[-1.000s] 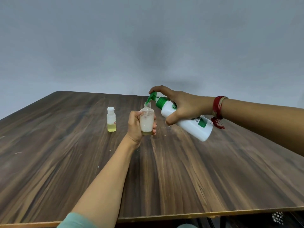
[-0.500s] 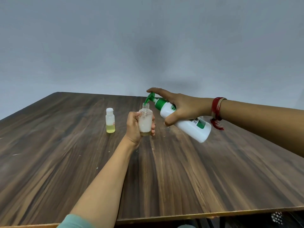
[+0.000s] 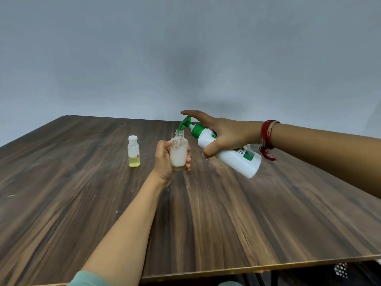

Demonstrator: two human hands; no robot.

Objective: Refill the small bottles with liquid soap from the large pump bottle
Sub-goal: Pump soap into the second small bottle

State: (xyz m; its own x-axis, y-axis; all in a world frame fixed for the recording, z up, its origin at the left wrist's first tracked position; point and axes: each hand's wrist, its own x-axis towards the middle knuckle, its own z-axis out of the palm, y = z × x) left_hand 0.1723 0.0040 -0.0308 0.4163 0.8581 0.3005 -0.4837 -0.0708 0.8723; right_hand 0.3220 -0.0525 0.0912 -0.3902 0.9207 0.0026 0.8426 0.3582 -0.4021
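My left hand (image 3: 164,161) grips a small clear bottle (image 3: 179,152), uncapped and upright, partly full of white foam with yellowish liquid at the bottom. My right hand (image 3: 223,133) holds the large white pump bottle (image 3: 231,154) tilted, base pointing right and down. Its green pump nozzle (image 3: 184,123) points down into the small bottle's open mouth. My right forefinger lies stretched over the pump head. A second small bottle (image 3: 133,151) with a white cap and yellow liquid stands on the table to the left.
The dark wooden table (image 3: 206,213) stretches wide, its near edge at the bottom of the view. A plain grey wall stands behind it. A red thread bracelet (image 3: 266,139) is on my right wrist.
Both hands and bottles keep their pose. My right forefinger has straightened and lifted from a curled press, and the pump head stands higher over the small bottle.
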